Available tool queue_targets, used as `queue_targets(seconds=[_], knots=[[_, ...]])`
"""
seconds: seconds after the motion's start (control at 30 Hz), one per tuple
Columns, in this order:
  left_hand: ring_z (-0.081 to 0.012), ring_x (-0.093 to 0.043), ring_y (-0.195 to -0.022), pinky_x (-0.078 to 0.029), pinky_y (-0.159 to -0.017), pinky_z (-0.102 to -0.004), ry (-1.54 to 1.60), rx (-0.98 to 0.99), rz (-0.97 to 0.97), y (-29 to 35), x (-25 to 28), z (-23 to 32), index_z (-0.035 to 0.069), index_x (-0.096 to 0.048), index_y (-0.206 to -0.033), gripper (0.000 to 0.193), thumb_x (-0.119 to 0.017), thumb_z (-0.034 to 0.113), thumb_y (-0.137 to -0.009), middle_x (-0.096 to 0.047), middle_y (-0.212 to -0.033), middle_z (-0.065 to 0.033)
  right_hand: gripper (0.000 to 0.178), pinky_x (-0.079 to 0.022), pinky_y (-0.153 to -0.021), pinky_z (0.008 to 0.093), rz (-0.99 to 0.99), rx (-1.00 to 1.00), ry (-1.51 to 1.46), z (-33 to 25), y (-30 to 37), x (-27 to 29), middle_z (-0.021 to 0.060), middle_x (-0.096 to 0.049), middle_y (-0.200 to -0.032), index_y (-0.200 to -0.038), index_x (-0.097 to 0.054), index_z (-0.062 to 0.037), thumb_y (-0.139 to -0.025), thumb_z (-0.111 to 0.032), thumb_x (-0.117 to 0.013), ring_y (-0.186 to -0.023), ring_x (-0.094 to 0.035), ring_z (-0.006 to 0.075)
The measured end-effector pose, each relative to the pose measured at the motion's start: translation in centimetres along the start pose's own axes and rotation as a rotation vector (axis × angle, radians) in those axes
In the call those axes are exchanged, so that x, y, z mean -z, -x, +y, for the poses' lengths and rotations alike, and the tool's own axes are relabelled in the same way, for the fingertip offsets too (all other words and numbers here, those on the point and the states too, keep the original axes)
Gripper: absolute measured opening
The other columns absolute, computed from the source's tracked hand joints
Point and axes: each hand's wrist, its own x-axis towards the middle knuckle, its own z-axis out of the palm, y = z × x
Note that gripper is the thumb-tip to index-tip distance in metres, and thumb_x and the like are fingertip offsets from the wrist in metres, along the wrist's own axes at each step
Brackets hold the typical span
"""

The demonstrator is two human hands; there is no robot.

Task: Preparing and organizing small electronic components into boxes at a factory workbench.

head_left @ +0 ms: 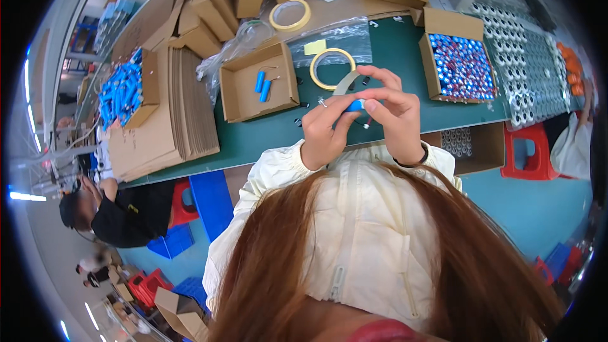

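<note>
Hair and cream jacket nearest | left hand [325,132] and right hand [396,119] pinch blue cell [355,105] between them, above tabletop [392,47] | risk: tape strip [346,82] over the fingers may crease or stick | tape roll [332,68] just beyond

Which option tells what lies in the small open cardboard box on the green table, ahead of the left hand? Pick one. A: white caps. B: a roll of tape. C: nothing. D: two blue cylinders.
D: the small open cardboard box holds two blue cylinders side by side; the rolls of tape lie outside it on the green table.
</note>
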Motion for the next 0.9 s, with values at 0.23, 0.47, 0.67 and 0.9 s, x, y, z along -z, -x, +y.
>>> queue_targets(seconds=[0.23,0.47,0.67,0.9], knots=[[-0.0278,-0.061,-0.071,-0.049,-0.062,-0.0307,-0.102,-0.128,0.049,0.9,1.2,-0.8,-0.004,-0.060,-0.095,0.023,-0.062,-0.004,-0.073,-0.063,-0.084,-0.0166,0.020,-0.031,-0.097,0.0353,-0.120,-0.006,-0.044,1.1,-0.1,-0.5,0.0156,-0.048,-0.123,-0.092,-0.066,0.0002,-0.073,-0.001,-0.059,-0.118,-0.039,0.0237],[-0.0267,-0.062,-0.065,-0.047,-0.061,-0.0292,-0.442,0.075,0.416,1.2,7.1,-5.5,0.001,-0.064,-0.094,0.021,-0.063,0.003,-0.073,-0.064,-0.077,-0.0130,0.028,-0.031,-0.096,0.0341,0.027,0.105,0.205,1.8,0.1,1.1,0.0155,-0.046,-0.126,-0.103,-0.061,0.0017,-0.077,-0.006,-0.060,-0.116,-0.042,0.0236],[-0.0211,-0.063,-0.081,-0.047,-0.068,-0.0243,-0.991,0.085,0.329,1.5,11.2,-9.6,0.002,-0.063,-0.099,0.023,-0.063,0.006,-0.076,-0.063,-0.096,-0.0169,0.031,-0.035,-0.090,0.0293,0.151,0.139,0.194,1.5,0.9,2.5,0.0149,-0.043,-0.129,-0.107,-0.059,0.0018,-0.079,-0.011,-0.059,-0.113,-0.045,0.0202],[-0.0238,-0.061,-0.086,-0.045,-0.080,-0.0317,-0.322,0.147,0.331,0.7,7.8,-6.2,0.000,-0.065,-0.094,0.017,-0.060,0.005,-0.078,-0.065,-0.095,-0.0140,0.050,-0.034,-0.092,0.0327,0.101,0.018,-0.223,0.4,1.0,2.3,0.0178,-0.039,-0.133,-0.125,-0.039,0.0075,-0.083,-0.016,-0.052,-0.109,-0.048,0.0209]])
